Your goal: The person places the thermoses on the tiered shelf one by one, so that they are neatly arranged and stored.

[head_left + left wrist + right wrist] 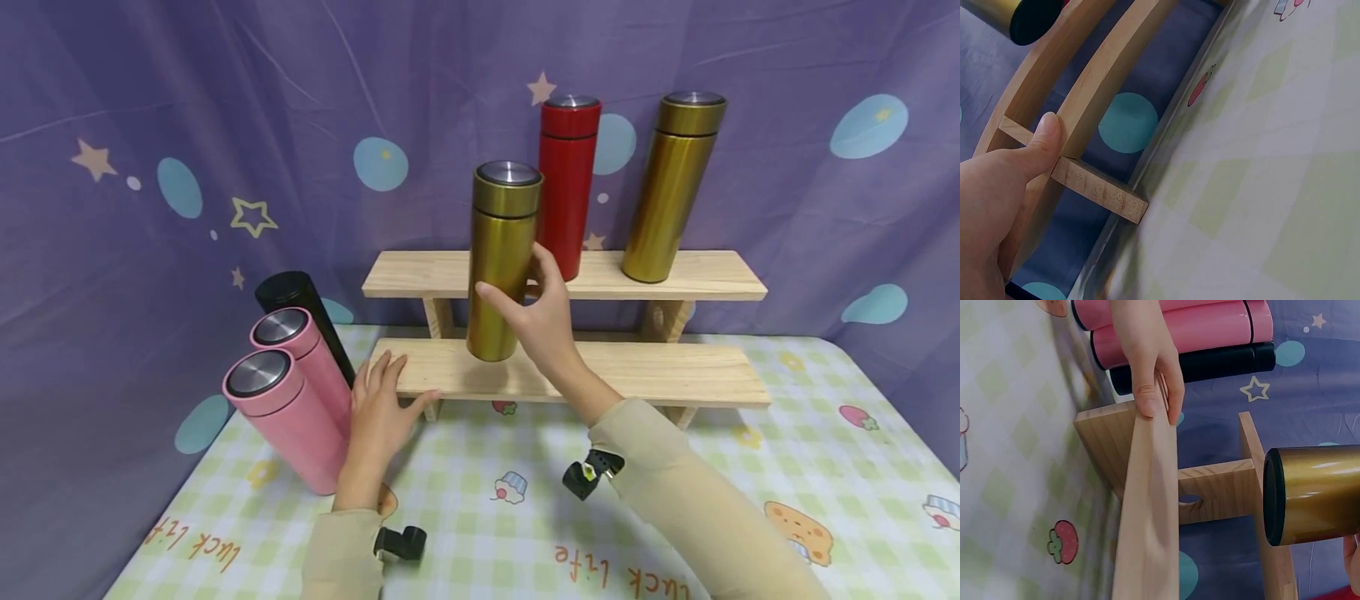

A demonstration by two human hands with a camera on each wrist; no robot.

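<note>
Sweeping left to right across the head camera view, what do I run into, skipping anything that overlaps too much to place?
Front pink bottle, left hand, held gold bottle, red bottle, rightmost gold bottle.

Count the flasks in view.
6: a gold flask in the right hand; a red flask and another gold flask on the upper shelf; a pink flask, another pink flask and a black flask by the left hand.
</note>
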